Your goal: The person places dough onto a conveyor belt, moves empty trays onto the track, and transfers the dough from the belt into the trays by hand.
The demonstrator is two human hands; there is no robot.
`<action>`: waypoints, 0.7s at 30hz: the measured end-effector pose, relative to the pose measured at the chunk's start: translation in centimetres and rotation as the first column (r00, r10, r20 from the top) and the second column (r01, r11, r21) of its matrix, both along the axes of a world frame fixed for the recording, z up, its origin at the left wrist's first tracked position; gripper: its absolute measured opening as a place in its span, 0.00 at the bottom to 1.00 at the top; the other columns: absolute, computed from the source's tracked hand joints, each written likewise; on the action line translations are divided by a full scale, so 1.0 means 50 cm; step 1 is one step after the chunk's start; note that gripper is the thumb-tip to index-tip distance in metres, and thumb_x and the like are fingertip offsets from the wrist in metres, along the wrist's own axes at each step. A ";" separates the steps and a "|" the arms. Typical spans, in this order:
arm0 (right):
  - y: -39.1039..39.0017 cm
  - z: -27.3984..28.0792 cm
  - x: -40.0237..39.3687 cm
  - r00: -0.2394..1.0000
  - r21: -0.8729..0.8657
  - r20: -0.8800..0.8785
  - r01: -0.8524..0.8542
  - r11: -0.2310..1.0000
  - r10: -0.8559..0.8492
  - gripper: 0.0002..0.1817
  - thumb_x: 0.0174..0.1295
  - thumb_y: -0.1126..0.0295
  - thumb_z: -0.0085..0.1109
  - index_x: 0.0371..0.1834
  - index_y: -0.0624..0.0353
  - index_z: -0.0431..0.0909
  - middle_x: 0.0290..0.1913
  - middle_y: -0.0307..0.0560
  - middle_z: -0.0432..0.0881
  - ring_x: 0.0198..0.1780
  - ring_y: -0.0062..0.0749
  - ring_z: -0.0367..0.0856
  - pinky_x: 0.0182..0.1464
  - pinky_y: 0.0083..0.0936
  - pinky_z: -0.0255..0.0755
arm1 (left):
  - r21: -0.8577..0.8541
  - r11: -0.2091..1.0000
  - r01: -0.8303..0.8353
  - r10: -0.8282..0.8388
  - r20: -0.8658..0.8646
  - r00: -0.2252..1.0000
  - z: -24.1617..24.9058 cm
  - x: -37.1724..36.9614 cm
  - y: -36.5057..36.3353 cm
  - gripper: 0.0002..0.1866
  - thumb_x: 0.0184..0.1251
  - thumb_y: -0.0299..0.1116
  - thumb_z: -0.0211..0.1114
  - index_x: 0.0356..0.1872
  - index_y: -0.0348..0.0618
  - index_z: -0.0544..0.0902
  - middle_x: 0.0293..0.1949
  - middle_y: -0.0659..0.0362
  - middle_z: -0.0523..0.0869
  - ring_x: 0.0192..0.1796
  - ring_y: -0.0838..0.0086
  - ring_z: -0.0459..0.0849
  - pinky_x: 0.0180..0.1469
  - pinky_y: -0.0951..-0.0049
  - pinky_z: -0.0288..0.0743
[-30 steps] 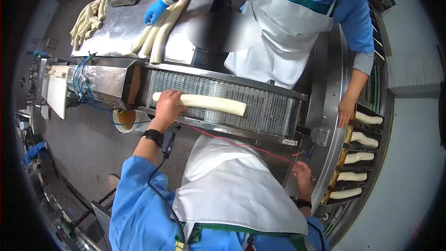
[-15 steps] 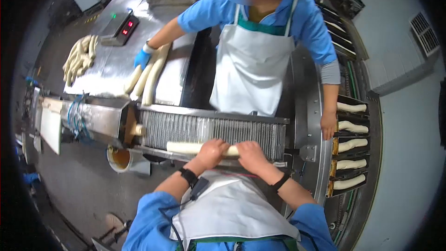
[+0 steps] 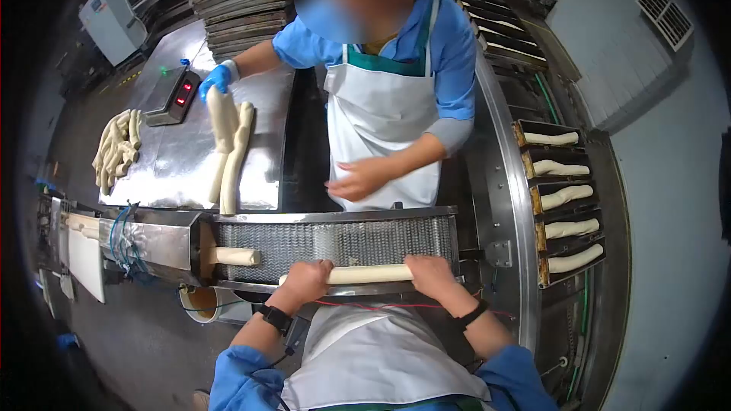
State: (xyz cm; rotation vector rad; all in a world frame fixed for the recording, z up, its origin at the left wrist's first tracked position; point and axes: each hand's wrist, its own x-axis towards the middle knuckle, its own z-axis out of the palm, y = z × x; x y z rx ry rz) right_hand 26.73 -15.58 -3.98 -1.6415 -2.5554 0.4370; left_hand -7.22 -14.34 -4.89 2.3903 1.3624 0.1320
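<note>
A long pale dough roll (image 3: 369, 274) lies along the near side of the metal mesh conveyor (image 3: 358, 237). My left hand (image 3: 307, 281) closes over it toward its left end, a short stub showing beyond the hand. At the other end my right hand (image 3: 432, 275) has its fingers curled around the roll. Behind and to the left, another dough piece (image 3: 237, 256) sticks out of the machine's outlet onto the mesh.
Across the conveyor, a co-worker's blue-gloved hand (image 3: 218, 80) lifts a dough roll (image 3: 221, 118) above a steel table (image 3: 171, 171). That table also bears a digital scale (image 3: 173, 97) and a dough pile (image 3: 116, 151). Dough-filled tins (image 3: 563, 198) line the right; a bucket (image 3: 199, 306) stands below.
My hands have moved apart along the dough roll. More dough has come out of the outlet. The co-worker has raised a roll and brought the other hand away from the tins.
</note>
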 end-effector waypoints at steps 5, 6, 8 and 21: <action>-0.061 0.053 0.050 0.989 -0.061 0.130 0.078 0.995 -0.070 0.07 0.58 0.70 0.63 0.38 0.55 0.78 0.32 0.52 0.86 0.36 0.51 0.88 0.39 0.48 0.80 | -0.078 0.996 -0.047 0.040 -0.092 0.995 0.021 -0.082 -0.018 0.09 0.54 0.32 0.66 0.37 0.46 0.86 0.29 0.50 0.89 0.33 0.51 0.89 0.38 0.51 0.83; -0.070 0.059 0.055 0.985 -0.073 0.154 0.088 0.993 -0.075 0.07 0.59 0.70 0.63 0.39 0.55 0.78 0.31 0.52 0.87 0.35 0.52 0.88 0.38 0.49 0.80 | -0.077 0.996 -0.049 0.040 -0.106 0.994 0.022 -0.099 -0.022 0.08 0.55 0.32 0.66 0.36 0.46 0.85 0.29 0.50 0.89 0.34 0.51 0.89 0.38 0.50 0.82; -0.089 0.049 0.064 0.983 -0.087 0.163 0.098 0.991 -0.083 0.07 0.59 0.68 0.64 0.38 0.55 0.79 0.31 0.52 0.87 0.35 0.52 0.88 0.38 0.49 0.80 | -0.077 0.996 -0.053 0.046 -0.093 0.995 0.025 -0.118 -0.038 0.07 0.57 0.32 0.64 0.36 0.46 0.86 0.29 0.50 0.89 0.34 0.51 0.90 0.39 0.49 0.82; -0.218 -0.010 0.016 0.970 -0.238 0.171 0.211 0.948 -0.173 0.09 0.54 0.63 0.65 0.37 0.53 0.81 0.31 0.53 0.87 0.38 0.55 0.87 0.43 0.51 0.79 | -0.125 0.991 -0.056 0.044 -0.095 0.994 -0.030 -0.237 -0.151 0.06 0.58 0.31 0.62 0.34 0.43 0.84 0.29 0.47 0.89 0.35 0.50 0.90 0.39 0.51 0.84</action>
